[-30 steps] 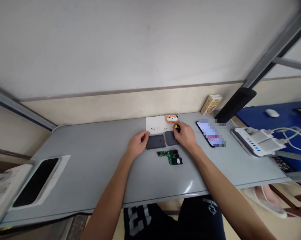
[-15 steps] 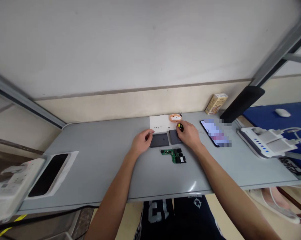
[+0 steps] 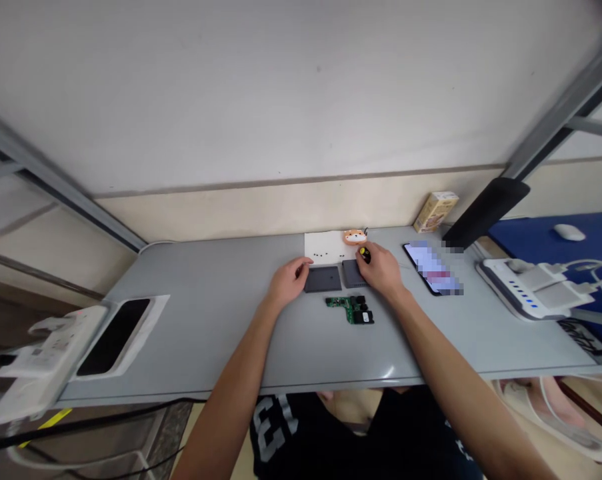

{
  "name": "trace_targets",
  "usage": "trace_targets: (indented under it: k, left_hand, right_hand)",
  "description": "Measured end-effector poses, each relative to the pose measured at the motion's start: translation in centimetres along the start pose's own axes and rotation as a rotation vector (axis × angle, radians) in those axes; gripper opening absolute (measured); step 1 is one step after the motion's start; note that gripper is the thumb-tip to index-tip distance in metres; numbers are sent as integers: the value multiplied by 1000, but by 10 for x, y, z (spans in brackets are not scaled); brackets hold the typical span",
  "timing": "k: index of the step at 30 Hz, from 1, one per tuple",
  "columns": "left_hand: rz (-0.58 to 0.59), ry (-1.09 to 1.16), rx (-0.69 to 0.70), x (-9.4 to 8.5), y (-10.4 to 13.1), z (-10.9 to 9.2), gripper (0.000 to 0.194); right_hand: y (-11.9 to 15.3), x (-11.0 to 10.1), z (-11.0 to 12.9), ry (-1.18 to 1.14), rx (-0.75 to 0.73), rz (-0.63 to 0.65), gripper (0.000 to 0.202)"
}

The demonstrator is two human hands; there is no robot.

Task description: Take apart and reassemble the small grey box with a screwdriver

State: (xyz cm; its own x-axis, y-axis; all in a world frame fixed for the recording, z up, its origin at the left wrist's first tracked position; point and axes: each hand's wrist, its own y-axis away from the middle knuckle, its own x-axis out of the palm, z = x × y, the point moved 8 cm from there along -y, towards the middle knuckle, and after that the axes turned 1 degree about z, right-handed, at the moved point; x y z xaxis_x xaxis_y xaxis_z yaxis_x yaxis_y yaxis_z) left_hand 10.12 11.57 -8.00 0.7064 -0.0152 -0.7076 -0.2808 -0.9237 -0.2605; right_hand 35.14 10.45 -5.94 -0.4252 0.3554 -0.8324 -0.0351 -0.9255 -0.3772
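My left hand [image 3: 288,281] rests at the left edge of a flat dark grey panel [image 3: 323,279], thumb and fingertips drawn together. Whatever may be between them is too small to make out. In my right hand [image 3: 382,268] is a screwdriver [image 3: 365,254] with a black and yellow handle; its shaft is hidden. Beneath that hand lies a dark grey box-shaped case [image 3: 351,273], partly covered by the fingers. Closer to me is a green circuit board [image 3: 351,309] with black parts. Several tiny dark screws [image 3: 321,255] lie on a white sheet of paper [image 3: 325,241] behind the panel.
An orange animal-face item [image 3: 355,237] sits on the paper's right end. To the right are a lit phone [image 3: 431,268], a small carton [image 3: 435,211], a black upright object [image 3: 485,210] and a power strip [image 3: 518,288]. A dark phone [image 3: 115,337] and another power strip [image 3: 55,360] lie left.
The view has shifted slightly, so the desk items appear a little further right. My left fingers have come down closer to the panel's corner. My right hand still grips the screwdriver over the case.
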Motion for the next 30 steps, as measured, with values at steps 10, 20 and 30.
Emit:
trace_targets:
  k: [10,20,30]
  left_hand:
    - [5,-8,2,0,0,1,30]
    - [-9,35,-26,-2,-1,4,31]
    - [32,-9,-32,-3,1,-1,29]
  right_hand:
    - [1,-1,-1,-17,35,-2,23]
    - [0,1,2,19,11,30,23]
    - [0,-2,3,27,28,39,23]
